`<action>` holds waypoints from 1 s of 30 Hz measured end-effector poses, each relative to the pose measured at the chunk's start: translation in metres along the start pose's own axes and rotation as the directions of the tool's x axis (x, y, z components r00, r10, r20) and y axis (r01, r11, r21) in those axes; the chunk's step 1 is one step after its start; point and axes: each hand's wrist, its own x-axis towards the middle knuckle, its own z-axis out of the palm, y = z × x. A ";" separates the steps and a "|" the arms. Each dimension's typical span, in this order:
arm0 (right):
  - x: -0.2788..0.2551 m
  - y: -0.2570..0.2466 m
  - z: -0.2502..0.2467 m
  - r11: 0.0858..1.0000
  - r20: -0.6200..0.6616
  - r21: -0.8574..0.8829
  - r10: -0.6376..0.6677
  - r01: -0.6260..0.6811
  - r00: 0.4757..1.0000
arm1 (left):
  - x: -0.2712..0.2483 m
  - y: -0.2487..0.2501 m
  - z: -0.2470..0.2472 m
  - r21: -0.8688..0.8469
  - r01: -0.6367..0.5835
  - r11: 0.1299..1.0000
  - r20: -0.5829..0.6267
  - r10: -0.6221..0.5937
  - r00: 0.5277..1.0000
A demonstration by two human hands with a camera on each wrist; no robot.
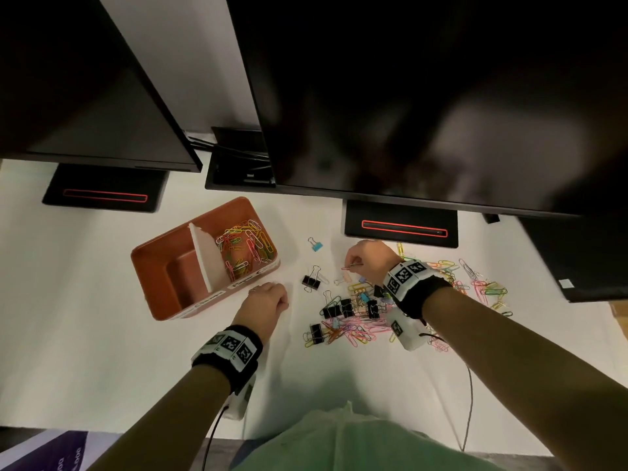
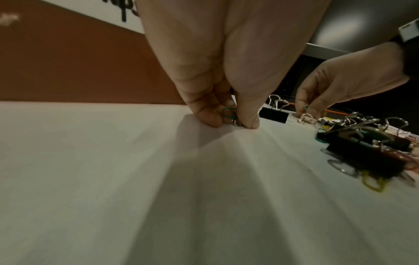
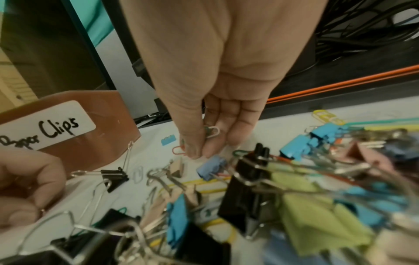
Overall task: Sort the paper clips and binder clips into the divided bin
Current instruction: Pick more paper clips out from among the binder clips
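1. The bin (image 1: 159,256) is standing on the left of the table (image 1: 85,317). A white divider (image 1: 207,258) is splitting it in two. The near compartment is holding nothing that I can see. The far compartment, with the label "Paper Clips" (image 3: 45,125) on its wall, is holding many coloured paper clips (image 1: 244,246).
2. The left hand (image 1: 266,300) is resting just beside the bin, fingertips down on the table. It is pinching a green clip (image 2: 229,113) and some metal piece that I cannot identify.
3. One black binder clip (image 1: 312,282) and one blue clip (image 1: 316,246) are lying alone, between the bin and the heap.
4. The right hand (image 1: 365,258) is hovering over the far edge of the heap, thumb and fingers pinched together on a few paper clips, one red (image 3: 179,149) and one white (image 3: 213,131).
5. The heap (image 1: 356,317) is lying on the right, binder clips and paper clips mixed together.
6. My judgement: the work is perhaps at the middle for paper clips. No binder clip is sorted yet, so much is remaining.
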 end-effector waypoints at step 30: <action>-0.029 0.006 0.011 0.961 0.142 -0.266 -0.045 0.082 0.989 | 0.024 0.048 0.003 -0.100 0.052 0.994 0.135 -0.038 0.990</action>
